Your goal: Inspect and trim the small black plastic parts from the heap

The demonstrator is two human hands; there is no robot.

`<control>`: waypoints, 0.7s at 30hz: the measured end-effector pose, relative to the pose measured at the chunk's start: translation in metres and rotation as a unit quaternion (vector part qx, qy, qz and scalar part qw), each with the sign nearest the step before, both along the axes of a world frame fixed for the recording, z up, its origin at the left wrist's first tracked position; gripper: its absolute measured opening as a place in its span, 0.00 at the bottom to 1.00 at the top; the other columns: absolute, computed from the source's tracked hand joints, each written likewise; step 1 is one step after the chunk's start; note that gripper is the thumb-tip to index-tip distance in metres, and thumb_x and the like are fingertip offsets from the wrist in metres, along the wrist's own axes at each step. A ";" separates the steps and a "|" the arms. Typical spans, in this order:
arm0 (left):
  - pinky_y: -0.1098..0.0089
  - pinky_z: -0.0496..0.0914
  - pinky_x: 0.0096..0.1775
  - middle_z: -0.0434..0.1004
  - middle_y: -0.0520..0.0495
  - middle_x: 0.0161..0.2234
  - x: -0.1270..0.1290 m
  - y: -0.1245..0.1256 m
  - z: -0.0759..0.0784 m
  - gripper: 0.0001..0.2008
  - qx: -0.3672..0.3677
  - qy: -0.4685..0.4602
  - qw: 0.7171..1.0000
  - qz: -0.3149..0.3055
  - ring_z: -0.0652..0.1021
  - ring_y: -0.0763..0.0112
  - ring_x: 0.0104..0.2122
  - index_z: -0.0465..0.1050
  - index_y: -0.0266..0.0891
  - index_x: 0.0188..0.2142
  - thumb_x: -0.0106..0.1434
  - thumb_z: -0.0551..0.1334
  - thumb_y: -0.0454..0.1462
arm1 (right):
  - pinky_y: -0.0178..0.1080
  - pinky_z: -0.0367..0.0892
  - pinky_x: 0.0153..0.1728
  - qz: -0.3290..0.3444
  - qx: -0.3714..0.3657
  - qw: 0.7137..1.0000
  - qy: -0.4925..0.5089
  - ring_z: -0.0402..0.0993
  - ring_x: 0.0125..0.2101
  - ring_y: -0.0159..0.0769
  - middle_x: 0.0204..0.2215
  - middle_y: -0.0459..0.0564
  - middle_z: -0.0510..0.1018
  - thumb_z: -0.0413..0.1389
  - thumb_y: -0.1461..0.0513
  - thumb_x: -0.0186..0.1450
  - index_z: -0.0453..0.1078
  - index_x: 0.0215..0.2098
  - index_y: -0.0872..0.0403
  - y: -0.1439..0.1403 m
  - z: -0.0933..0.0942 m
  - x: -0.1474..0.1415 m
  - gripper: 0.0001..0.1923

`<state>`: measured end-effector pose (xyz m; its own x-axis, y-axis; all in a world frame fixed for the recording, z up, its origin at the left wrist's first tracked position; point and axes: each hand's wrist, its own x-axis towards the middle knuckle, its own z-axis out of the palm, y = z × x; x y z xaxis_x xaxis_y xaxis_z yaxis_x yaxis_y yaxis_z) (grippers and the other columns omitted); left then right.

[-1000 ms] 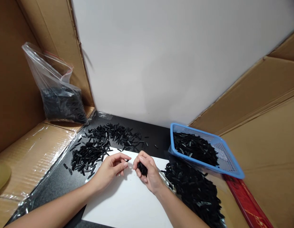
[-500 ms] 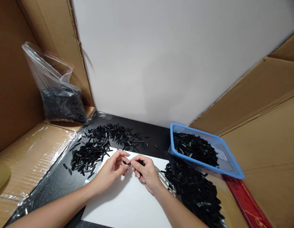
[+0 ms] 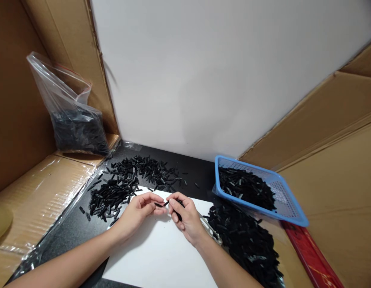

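Hands now meet over the white sheet (image 3: pixel 161 248) | my left hand (image 3: pixel 140 212) pinches one small black piece (image 3: pixel 160 205) with my right hand (image 3: pixel 185 216) (a second ago apart) | right palm cups more pieces | loose heap (image 3: pixel 113 192) far left, blue basket (image 3: pixel 289 202) right

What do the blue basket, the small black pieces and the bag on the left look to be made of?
Blue basket: moulded plastic, judging by its perforated mesh walls. Black pieces: probably plastic, with a dull sheen; too small to be sure. Bag: clear, glossy, crinkled plastic film with a red strip at its mouth.
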<state>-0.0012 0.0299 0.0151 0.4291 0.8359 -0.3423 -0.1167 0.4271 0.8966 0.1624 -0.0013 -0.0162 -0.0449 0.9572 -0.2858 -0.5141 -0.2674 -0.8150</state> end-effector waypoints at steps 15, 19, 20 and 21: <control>0.71 0.67 0.43 0.79 0.49 0.32 -0.003 0.000 -0.005 0.08 -0.013 -0.007 1.000 0.004 0.79 0.68 0.37 0.76 0.37 0.33 0.53 0.69 0.37 | 0.21 0.44 0.06 -0.008 0.005 1.000 -0.004 0.54 0.10 0.19 0.17 0.41 0.74 0.67 0.52 0.53 0.64 0.24 0.54 0.001 -0.003 -0.001 0.20; 0.71 0.67 0.42 0.80 0.48 0.31 -0.002 -0.001 -0.003 0.09 -0.017 -0.005 1.000 0.001 0.79 0.68 0.37 0.76 0.36 0.32 0.53 0.70 0.37 | 0.21 0.44 0.06 -0.010 0.006 1.000 0.006 0.55 0.11 0.19 0.18 0.41 0.74 0.67 0.52 0.53 0.63 0.24 0.54 0.001 -0.003 0.000 0.20; 0.72 0.67 0.42 0.80 0.48 0.31 -0.002 -0.001 -0.003 0.09 -0.016 -0.003 1.000 0.001 0.78 0.68 0.36 0.76 0.36 0.32 0.53 0.70 0.38 | 0.21 0.44 0.06 -0.010 0.005 1.000 0.008 0.55 0.11 0.19 0.18 0.41 0.74 0.67 0.52 0.54 0.63 0.24 0.54 0.001 -0.003 0.000 0.20; 0.72 0.67 0.41 0.80 0.48 0.31 -0.002 -0.001 -0.003 0.09 -0.015 -0.002 1.000 0.003 0.78 0.68 0.36 0.77 0.36 0.32 0.53 0.70 0.38 | 0.21 0.44 0.06 -0.010 0.005 1.000 0.009 0.55 0.11 0.19 0.18 0.41 0.74 0.67 0.53 0.53 0.63 0.24 0.54 0.001 -0.003 0.000 0.20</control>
<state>-0.0029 0.0294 0.0118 0.4261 0.8272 -0.3663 -0.1225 0.4539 0.8826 0.1625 -0.0005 -0.0196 -0.0308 0.9609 -0.2751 -0.5340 -0.2485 -0.8082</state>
